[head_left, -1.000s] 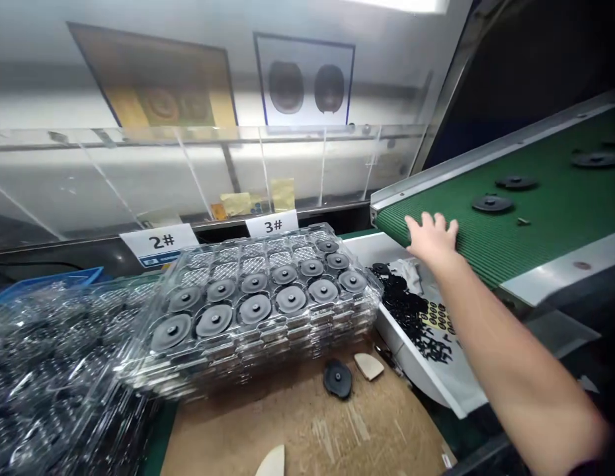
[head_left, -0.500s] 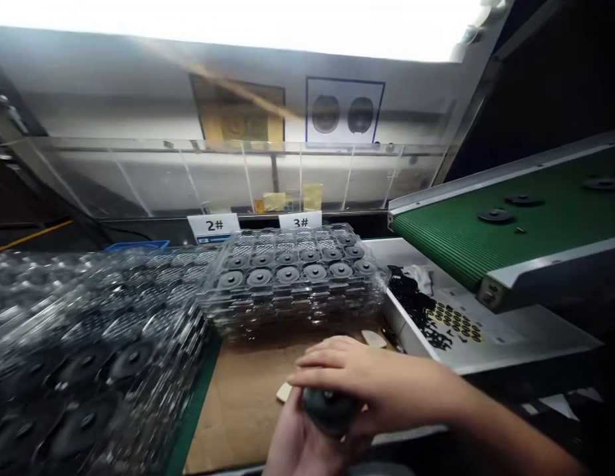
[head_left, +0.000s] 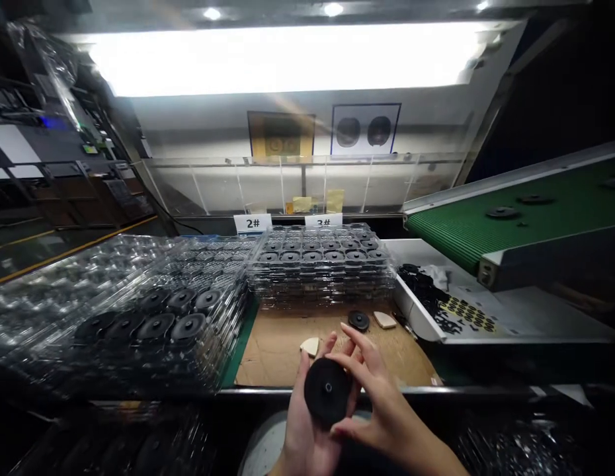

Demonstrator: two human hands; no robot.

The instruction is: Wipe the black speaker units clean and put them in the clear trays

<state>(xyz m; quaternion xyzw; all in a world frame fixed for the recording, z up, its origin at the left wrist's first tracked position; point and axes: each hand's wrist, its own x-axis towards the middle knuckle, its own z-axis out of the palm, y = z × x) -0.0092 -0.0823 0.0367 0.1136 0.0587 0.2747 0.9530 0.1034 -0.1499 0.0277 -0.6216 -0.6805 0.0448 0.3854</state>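
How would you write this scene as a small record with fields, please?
left hand: cupped under held disc
right hand: fingers at its edge
held disc: black, round, small ring at centre
brown board: dark disc, two pale pieces
clear tray stack, centre: dark discs in top tray
white bin: small black parts
green belt: dark discs

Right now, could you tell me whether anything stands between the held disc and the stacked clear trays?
Only fingers round the held disc; past them on the board, a pale piece lies slightly left, a loose disc slightly right.
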